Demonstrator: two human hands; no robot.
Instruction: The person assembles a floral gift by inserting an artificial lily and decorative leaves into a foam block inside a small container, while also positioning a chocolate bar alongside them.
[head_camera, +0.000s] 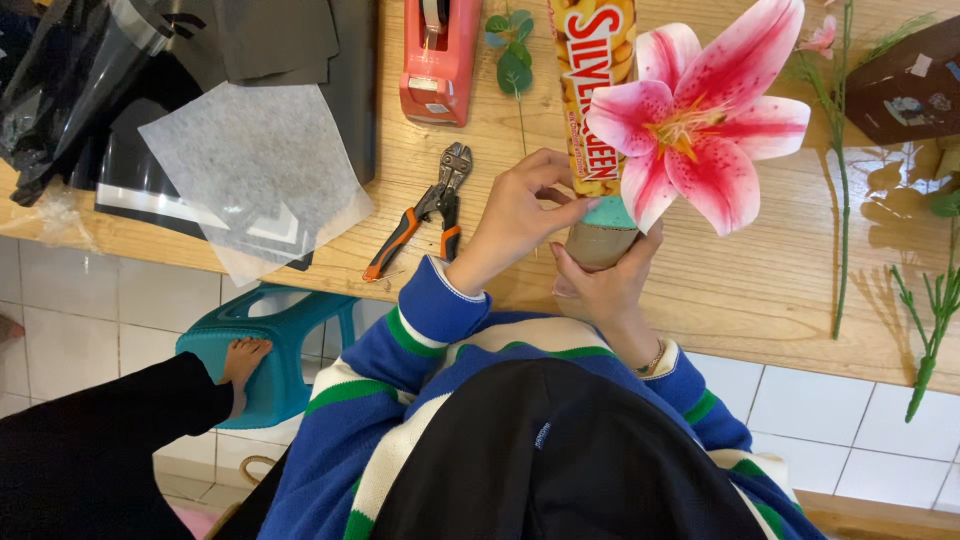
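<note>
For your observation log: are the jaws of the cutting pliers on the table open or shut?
Shut. The cutting pliers lie flat on the wooden table, jaw tips meeting.

A red plastic tape dispenser (440, 60) stood at twelve o'clock, orange-handled steel cutters (425, 210) at nine, a white fibrous sheet (250, 165) beyond, and loose green stems (930, 320) at three.

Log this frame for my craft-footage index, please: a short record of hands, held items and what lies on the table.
left hand: fingertips on the tall yellow box
right hand: cupped around the brown base under the box
flower: pink lily against the box, above the right hand
table: light wood
tools: orange-handled cutters left of the hands; red tape dispenser behind them
loose items: white sheet, green stems
below table: teal stool
</note>
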